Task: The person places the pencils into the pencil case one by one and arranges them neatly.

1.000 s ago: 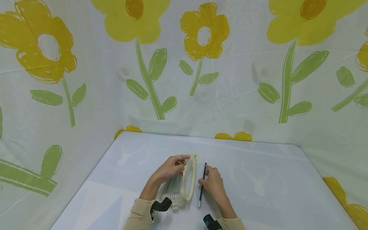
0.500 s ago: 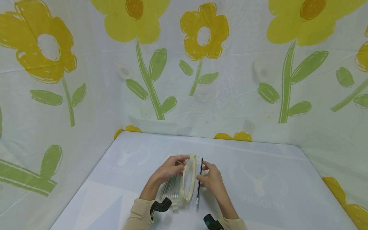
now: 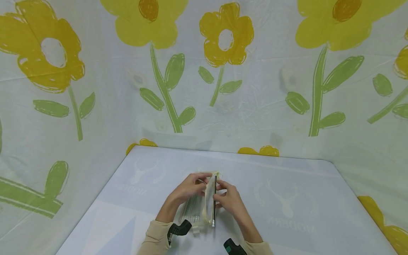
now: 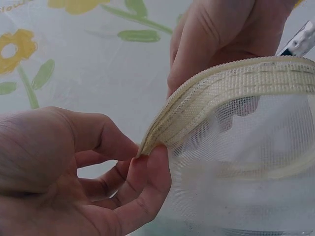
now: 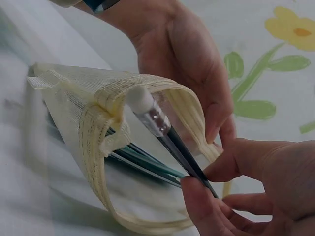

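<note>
A translucent mesh zipper pouch (image 5: 74, 98) with a cream zip edge lies with its mouth spread wide. Between thumb and fingers, my left hand (image 3: 190, 186) pinches the zip edge (image 4: 197, 83) of the mouth. My right hand (image 3: 230, 198) grips a dark pencil (image 5: 174, 150) by its shaft. The pencil has a white eraser in a silver ferrule, and its eraser end points toward me. In the head view it lines up with the pouch's mouth; whether any of it is inside, I cannot tell. Several dark, thin pencil-like sticks (image 5: 142, 166) lie inside the pouch.
The pouch is on a white table (image 3: 280, 177) with faint printed deer marks. Flowered curtains (image 3: 261, 88) hang behind and along both sides. Each wrist wears a black camera mount (image 3: 180, 227).
My right hand has moved left, bringing the pencil from beside the pouch to its mouth. My left hand stays almost still on the zip edge.
</note>
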{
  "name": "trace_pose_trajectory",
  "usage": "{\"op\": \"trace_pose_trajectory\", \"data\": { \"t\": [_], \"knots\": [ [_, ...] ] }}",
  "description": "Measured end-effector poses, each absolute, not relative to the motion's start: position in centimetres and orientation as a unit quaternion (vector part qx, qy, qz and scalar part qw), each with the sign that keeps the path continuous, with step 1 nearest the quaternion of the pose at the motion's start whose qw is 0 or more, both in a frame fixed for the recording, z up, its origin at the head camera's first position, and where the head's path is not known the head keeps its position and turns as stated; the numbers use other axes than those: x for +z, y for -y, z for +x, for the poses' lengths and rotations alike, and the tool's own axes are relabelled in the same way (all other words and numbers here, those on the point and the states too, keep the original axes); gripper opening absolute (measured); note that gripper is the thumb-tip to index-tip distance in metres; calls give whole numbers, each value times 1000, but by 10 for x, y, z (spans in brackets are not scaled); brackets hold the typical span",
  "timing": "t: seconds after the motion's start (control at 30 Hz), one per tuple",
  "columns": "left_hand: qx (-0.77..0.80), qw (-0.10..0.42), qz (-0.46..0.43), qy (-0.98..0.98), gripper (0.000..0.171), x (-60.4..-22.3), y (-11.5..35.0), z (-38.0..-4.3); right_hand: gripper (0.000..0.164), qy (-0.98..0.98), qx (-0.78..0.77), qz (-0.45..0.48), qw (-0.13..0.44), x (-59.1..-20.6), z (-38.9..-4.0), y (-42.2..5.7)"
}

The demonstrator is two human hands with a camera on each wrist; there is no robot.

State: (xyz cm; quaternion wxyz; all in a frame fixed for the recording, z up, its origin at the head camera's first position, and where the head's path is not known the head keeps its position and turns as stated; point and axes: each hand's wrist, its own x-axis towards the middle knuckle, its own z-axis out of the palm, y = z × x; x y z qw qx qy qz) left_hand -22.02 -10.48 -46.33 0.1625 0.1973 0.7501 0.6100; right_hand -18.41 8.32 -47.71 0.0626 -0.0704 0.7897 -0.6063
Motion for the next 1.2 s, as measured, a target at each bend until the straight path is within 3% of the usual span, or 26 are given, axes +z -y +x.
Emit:
{"op": "trace_pose_trajectory", "data": {
  "t": [0.23,1.2],
  "knots": [
    [606,167,209,-749,52,-462,103,-219,65,-793,-606,-56,24,-478,-185,-83],
    [588,171,219,-760,58,-472,89,-217,57,-802,-597,-25,6,-483,-185,-84]
  ]
}}
